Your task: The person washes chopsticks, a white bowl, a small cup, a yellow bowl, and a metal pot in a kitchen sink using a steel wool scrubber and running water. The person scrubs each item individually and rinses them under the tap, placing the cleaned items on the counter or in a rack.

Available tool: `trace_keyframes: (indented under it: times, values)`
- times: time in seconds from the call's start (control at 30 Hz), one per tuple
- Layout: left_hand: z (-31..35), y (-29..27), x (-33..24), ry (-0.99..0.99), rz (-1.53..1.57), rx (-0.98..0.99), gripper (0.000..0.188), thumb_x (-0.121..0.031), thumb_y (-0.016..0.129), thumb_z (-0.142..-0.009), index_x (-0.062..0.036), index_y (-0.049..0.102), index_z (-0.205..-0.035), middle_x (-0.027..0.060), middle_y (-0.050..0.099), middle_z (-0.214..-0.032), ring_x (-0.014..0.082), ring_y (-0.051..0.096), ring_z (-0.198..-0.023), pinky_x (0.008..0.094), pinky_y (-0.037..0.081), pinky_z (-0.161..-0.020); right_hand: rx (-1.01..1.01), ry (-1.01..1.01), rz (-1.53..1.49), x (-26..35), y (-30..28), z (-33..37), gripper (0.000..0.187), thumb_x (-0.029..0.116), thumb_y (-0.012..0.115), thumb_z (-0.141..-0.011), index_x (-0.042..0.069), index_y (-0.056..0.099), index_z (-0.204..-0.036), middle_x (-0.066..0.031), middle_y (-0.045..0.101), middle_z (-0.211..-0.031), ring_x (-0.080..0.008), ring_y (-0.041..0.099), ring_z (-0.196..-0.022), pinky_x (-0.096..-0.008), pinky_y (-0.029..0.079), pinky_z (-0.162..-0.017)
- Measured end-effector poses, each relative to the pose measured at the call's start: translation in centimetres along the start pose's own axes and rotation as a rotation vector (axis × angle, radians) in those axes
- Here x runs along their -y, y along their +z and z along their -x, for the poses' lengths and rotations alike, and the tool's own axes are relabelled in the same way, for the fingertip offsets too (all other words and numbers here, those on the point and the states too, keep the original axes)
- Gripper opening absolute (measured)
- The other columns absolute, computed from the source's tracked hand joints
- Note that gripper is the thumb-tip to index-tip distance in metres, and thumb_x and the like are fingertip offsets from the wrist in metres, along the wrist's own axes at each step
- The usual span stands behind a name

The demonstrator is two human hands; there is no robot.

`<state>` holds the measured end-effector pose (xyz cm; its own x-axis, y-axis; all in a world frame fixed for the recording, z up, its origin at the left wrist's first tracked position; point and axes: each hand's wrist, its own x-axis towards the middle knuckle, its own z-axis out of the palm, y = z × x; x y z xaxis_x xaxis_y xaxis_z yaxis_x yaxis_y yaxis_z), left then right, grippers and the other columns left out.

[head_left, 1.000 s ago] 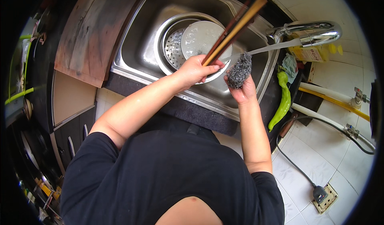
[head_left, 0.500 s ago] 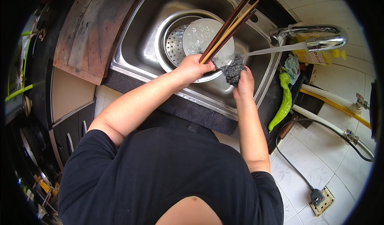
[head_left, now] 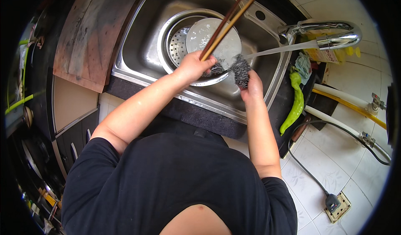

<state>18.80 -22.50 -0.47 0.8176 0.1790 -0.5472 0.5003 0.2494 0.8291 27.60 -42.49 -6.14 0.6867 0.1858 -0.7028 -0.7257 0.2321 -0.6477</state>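
Observation:
My left hand [head_left: 193,67] is closed around a bundle of chopsticks [head_left: 221,32], dark brown and light wood, which slant up and away to the right. Below the chopsticks, beside my left fingers, shows a dark patch of mesh. In my right hand [head_left: 253,88] is a grey-black steel wool scourer [head_left: 240,72], held just right of my left hand. A stream of water from the chrome faucet [head_left: 338,42] comes down at the scourer. Beneath my hands stands a metal basin [head_left: 162,47] with a perforated steel strainer [head_left: 176,47] and a round, wet, whitish plate [head_left: 200,32] in it.
The steel sink [head_left: 140,34] surrounds the basin. A wooden board [head_left: 87,34] lies to the left. On the right counter edge are a green pepper [head_left: 295,105] and a bluish cloth [head_left: 303,68]. Beyond are pipes, a black cord and a plug [head_left: 332,202] in a wall socket.
The chopsticks and my left hand have shifted slightly left and nearer me; the bundle looks narrower and blurred at the far tips. The scourer has moved a little left with my right hand.

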Motion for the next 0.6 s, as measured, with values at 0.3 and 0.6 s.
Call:
trace_keyframes:
  times: [0.3,0.6]
  values:
    - [-3.5,-2.4,2.2,-0.006,-0.214,-0.195,0.019,-0.019,0.059,-0.082,-0.0026,0.058,-0.091,0.0046,0.060,-0.076,0.0119,0.054,-0.066,0.0260,0.042,-0.060,-0.173,-0.051,-0.197,2.9,-1.4,2.2,0.019,0.013,0.043,-0.084,0.002,0.052,-0.096,-0.0101,0.059,-0.089,-0.0237,0.057,-0.075,-0.0367,0.046,-0.062]
    - [-0.7,-5.9,1.8,0.037,-1.093,-0.245,0.028,-0.030,0.057,-0.080,-0.0055,0.056,-0.092,0.0154,0.062,-0.084,0.0333,0.060,-0.081,0.0411,0.046,-0.071,-0.154,-0.039,-0.187,1.8,-3.8,2.6,0.018,0.014,0.043,-0.084,0.002,0.051,-0.095,-0.0090,0.059,-0.087,-0.0226,0.056,-0.076,-0.0363,0.046,-0.061]
